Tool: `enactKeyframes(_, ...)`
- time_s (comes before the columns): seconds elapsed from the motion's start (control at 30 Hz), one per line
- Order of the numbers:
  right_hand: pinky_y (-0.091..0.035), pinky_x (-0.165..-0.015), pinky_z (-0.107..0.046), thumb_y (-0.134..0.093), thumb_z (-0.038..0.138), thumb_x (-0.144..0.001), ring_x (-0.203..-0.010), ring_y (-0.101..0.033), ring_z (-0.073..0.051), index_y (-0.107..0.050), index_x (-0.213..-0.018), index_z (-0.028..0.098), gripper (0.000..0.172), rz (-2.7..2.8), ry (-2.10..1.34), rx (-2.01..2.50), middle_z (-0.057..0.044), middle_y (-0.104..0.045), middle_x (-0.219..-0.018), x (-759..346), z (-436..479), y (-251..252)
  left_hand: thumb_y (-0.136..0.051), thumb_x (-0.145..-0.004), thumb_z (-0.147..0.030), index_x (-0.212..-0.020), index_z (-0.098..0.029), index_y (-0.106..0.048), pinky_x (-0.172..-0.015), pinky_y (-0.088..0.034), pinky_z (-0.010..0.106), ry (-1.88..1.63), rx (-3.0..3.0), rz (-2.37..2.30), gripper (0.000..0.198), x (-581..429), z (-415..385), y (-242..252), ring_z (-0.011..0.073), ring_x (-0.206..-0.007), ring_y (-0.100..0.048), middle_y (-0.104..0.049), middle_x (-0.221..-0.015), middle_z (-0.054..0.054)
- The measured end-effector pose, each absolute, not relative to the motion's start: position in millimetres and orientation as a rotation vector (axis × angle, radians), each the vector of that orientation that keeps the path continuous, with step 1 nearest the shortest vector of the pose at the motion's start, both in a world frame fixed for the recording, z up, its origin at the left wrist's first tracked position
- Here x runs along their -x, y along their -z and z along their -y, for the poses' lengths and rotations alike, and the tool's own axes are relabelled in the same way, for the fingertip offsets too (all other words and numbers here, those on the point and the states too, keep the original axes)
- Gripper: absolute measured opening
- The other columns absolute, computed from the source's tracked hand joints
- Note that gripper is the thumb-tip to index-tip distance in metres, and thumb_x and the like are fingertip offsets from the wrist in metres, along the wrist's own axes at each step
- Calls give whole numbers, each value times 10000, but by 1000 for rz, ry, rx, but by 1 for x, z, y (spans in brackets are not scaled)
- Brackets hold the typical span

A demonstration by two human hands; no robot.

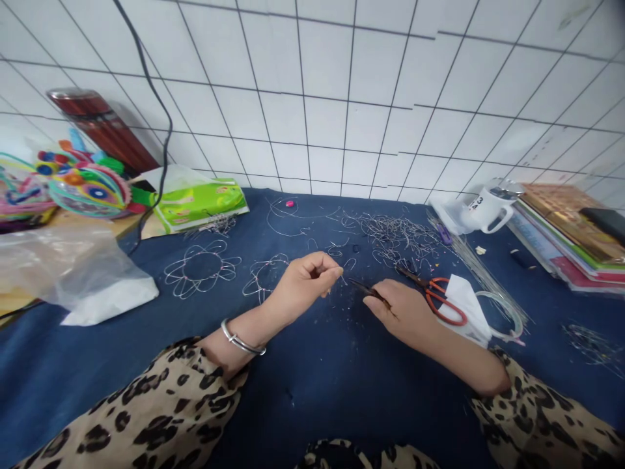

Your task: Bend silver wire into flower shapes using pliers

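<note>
In the middle of the head view, my left hand [305, 281] is closed in a pinch on a thin wire [344, 280], its end poking out past the fingertips. My right hand [404, 311] is wrapped round dark, slim-nosed pliers [362, 286], whose tips point left, close to that wire. Whether tips and wire touch is hard to tell. Beside my left wrist lies a flower-shaped wire ring [254, 280], partly hidden by the hand. Another flower-shaped wire ring [202, 268] with small pinkish dots lies farther left. Bent wire bits [350, 263] lie just beyond my hands.
Red-handled scissors [446, 306] lie on white paper beside my right forearm. Behind them are a tangled wire pile [400, 234], straight wires [481, 280] and a white mug [488, 210]. A green tissue pack [202, 205] and plastic bag [78, 273] are at left; stacked books [571, 241] at right.
</note>
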State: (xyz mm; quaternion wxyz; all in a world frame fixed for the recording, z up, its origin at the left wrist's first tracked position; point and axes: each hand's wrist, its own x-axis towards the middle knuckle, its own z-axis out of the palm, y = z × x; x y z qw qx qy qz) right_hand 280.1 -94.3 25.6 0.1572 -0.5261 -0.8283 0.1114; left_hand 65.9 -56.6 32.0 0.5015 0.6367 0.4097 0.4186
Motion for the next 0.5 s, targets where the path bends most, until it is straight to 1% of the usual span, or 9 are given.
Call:
enactKeyframes(0.1, -347, -729, -303, -349, 459, -915, -805, -495, -193, -571, -830, 161, 381, 2409, 95, 1504, -78, -552, -795, -281, 93, -24, -570, -816, -310, -719, -165, -522, -482, -369, 183, -1052, -1509, -1032, 180, -67, 57, -30, 58, -478, -437, -471, -543, -44)
enactKeyframes(0.23, -315, -745, -345, -368, 485, -898, -796, -447, -217, -581, -847, 160, 392, 2459, 418, 1482, -91, -531, -798, -283, 93, -27, -565, -820, -315, -720, -171, -515, -480, -392, 181, -1043, -1449, -1037, 182, -69, 57, -26, 57, -477, -445, -481, -552, -43)
enactKeyframes(0.33, -294, -730, -361, -373, 495, -891, -789, -423, -227, -586, -877, 166, 393, 2489, 564, 1459, -93, -524, -801, -284, 94, -28, -574, -816, -327, -717, -172, -514, -477, -401, 179, -1024, -1426, -1038, 194, -69, 57, -24, 57, -475, -452, -483, -550, -43)
enactKeyframes(0.5, -273, -711, -364, -376, 491, -891, -775, -403, -224, -589, -931, 171, 386, 2523, 670, 1411, -86, -516, -793, -285, 95, -29, -592, -807, -345, -714, -167, -522, -474, -409, 177, -975, -1408, -1029, 213, -70, 58, -24, 56, -471, -454, -486, -542, -44)
